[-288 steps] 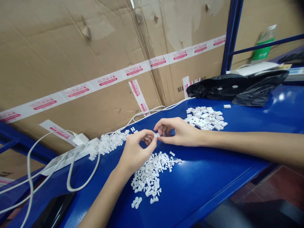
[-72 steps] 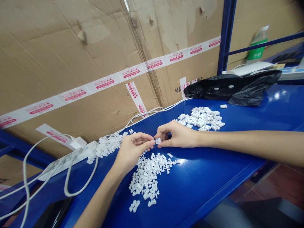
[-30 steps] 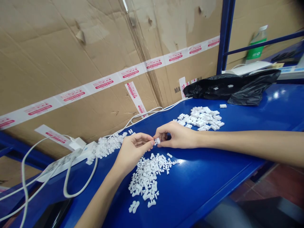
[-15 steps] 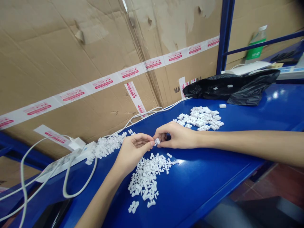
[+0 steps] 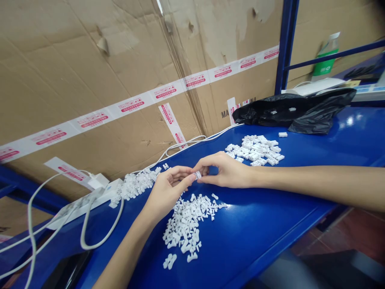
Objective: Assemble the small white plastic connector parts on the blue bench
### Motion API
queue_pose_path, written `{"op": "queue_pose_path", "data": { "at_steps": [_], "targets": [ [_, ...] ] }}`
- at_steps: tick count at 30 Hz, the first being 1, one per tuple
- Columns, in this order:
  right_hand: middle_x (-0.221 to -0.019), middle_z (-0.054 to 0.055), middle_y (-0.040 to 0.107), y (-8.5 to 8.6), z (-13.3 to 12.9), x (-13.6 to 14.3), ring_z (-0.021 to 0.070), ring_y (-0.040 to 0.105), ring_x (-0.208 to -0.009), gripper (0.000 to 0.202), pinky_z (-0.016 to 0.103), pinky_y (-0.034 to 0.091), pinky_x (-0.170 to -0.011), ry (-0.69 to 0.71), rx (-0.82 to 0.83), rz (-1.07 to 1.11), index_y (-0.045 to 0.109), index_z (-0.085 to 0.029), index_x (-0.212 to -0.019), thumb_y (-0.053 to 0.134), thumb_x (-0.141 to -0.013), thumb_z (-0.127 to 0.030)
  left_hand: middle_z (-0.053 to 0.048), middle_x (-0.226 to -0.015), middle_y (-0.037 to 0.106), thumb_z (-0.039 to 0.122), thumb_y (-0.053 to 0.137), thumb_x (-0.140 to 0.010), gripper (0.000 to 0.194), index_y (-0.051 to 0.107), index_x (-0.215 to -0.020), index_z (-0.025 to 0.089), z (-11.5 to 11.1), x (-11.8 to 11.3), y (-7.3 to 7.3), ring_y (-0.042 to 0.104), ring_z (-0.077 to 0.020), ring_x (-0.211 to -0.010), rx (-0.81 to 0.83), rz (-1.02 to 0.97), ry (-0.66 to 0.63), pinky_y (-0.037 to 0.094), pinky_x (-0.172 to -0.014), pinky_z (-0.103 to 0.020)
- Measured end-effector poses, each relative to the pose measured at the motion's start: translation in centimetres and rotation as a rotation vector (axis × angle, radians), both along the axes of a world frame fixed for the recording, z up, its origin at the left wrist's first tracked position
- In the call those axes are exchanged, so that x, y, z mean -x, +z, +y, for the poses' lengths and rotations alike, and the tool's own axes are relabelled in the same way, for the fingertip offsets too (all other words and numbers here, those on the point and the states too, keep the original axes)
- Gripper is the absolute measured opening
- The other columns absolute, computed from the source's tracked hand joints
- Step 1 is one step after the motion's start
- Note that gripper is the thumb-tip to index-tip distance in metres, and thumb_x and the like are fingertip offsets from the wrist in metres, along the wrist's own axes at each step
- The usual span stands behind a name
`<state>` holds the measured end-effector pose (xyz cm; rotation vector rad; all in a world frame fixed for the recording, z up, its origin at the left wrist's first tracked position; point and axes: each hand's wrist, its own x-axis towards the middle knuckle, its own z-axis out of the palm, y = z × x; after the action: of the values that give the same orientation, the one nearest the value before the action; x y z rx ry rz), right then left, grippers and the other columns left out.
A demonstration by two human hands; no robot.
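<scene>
Between the fingertips of both hands is a small white plastic block (image 5: 197, 175) with slots on its face. My left hand (image 5: 170, 186) pinches it from the left, thumb toward me. My right hand (image 5: 224, 170) grips its right side with thumb and fingers. Below the hands lies a heap of small white bone-shaped plastic pieces (image 5: 186, 224). Behind my right hand is a pile of white rectangular blocks (image 5: 255, 149), similar to the held one. A third heap, of translucent white pieces (image 5: 136, 184), lies to the left of my left hand.
The blue table (image 5: 255, 237) carries a white power strip (image 5: 78, 204) with looping cables on the left. A black plastic bag (image 5: 294, 108) lies at the back right. Behind stands a large taped cardboard box (image 5: 120, 72). A bottle with a green label (image 5: 326, 60) stands beyond the blue frame.
The block between my fingers has been turned and shifted slightly up, its slotted face now showing more. My right fingers have moved a little up and left. The heaps look unchanged.
</scene>
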<state>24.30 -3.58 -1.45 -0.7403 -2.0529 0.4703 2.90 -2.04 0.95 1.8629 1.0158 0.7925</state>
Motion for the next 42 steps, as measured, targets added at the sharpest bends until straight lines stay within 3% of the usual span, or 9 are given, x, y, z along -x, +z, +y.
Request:
{"op": "queue_pose_path", "data": {
  "at_steps": [4, 8, 10, 13, 18, 27, 34, 42],
  "targets": [
    [-0.085, 0.003, 0.073, 0.1, -0.1, 0.2, 0.0133, 0.065, -0.074, 0.015, 0.026, 0.052, -0.071, -0.001, -0.046, 0.017, 0.074, -0.016, -0.103, 0.070, -0.090, -0.021, -0.005, -0.083, 0.075, 0.040, 0.078, -0.080, 0.026, 0.077, -0.092, 0.018, -0.2, 0.0, 0.3, 0.064, -0.0139, -0.070, -0.060, 0.007, -0.027, 0.051, -0.065, -0.024],
    [-0.084, 0.001, 0.073, 0.2, -0.1, 0.2, 0.0137, 0.067, -0.075, 0.033, 0.024, 0.051, -0.069, -0.017, 0.036, 0.010, 0.067, -0.016, -0.120, 0.072, -0.088, -0.023, -0.005, -0.081, 0.075, 0.043, 0.082, -0.076, 0.028, 0.075, -0.085, 0.017, 0.0, 0.0, 0.1, 0.066, -0.0143, -0.072, -0.072, -0.052, 0.041, 0.051, -0.067, -0.023],
    [-0.082, 0.001, 0.073, 0.5, 0.0, -0.1, 0.0131, 0.066, -0.073, 0.025, 0.024, 0.050, -0.066, -0.019, 0.119, -0.040, 0.070, -0.015, -0.110, 0.073, -0.088, -0.026, -0.005, -0.081, 0.076, 0.043, 0.083, -0.075, 0.029, 0.074, -0.083, 0.016, 0.2, 0.1, 0.0, 0.066, -0.0145, -0.072, -0.080, -0.066, 0.086, 0.051, -0.067, -0.023],
    [-0.076, 0.002, 0.071, 1.0, 0.1, -0.7, 0.0110, 0.061, -0.064, 0.017, 0.022, 0.047, -0.060, 0.061, 0.290, -0.161, 0.075, -0.013, -0.088, 0.074, -0.087, -0.030, -0.008, -0.084, 0.078, 0.042, 0.084, -0.074, 0.030, 0.070, -0.078, 0.015, 0.4, 0.3, 0.0, 0.068, -0.0148, -0.073, -0.098, -0.099, 0.148, 0.052, -0.068, -0.024],
    [-0.087, 0.004, 0.074, 1.8, 0.7, -2.0, 0.0114, 0.062, -0.071, 0.025, 0.022, 0.048, -0.065, 0.235, 0.437, -0.295, 0.080, -0.014, -0.103, 0.076, -0.086, -0.033, -0.009, -0.082, 0.079, 0.040, 0.084, -0.076, 0.032, 0.062, -0.073, 0.016, 0.5, 0.5, 0.3, 0.071, -0.0160, -0.074, -0.125, -0.154, 0.212, 0.053, -0.070, -0.024],
    [-0.098, 0.004, 0.071, 2.1, 1.3, -2.9, 0.0120, 0.064, -0.081, 0.033, 0.023, 0.048, -0.075, 0.403, 0.455, -0.351, 0.081, -0.018, -0.109, 0.079, -0.086, -0.042, -0.010, -0.084, 0.080, 0.039, 0.084, -0.075, 0.031, 0.064, -0.071, 0.015, 0.4, 0.4, 0.3, 0.073, -0.0172, -0.075, -0.121, -0.147, 0.186, 0.055, -0.072, -0.026],
    [-0.101, 0.004, 0.069, 2.6, 1.0, -3.0, 0.0140, 0.065, -0.091, 0.028, 0.025, 0.048, -0.083, 0.421, 0.412, -0.389, 0.082, -0.019, -0.102, 0.083, -0.082, -0.039, -0.010, -0.082, 0.079, 0.039, 0.083, -0.075, 0.031, 0.063, -0.071, 0.016, 0.3, 0.5, 0.3, 0.073, -0.0182, -0.077, -0.132, -0.136, 0.188, 0.055, -0.073, -0.027],
    [-0.095, 0.005, 0.072, 2.3, 0.7, -2.6, 0.0128, 0.064, -0.081, 0.024, 0.024, 0.049, -0.077, 0.398, 0.424, -0.372, 0.079, -0.014, -0.094, 0.082, -0.082, -0.035, -0.010, -0.085, 0.079, 0.040, 0.083, -0.076, 0.031, 0.063, -0.073, 0.016, 0.3, 0.5, 0.1, 0.071, -0.0155, -0.072, -0.123, -0.124, 0.181, 0.056, -0.071, -0.026]
  ]
}}
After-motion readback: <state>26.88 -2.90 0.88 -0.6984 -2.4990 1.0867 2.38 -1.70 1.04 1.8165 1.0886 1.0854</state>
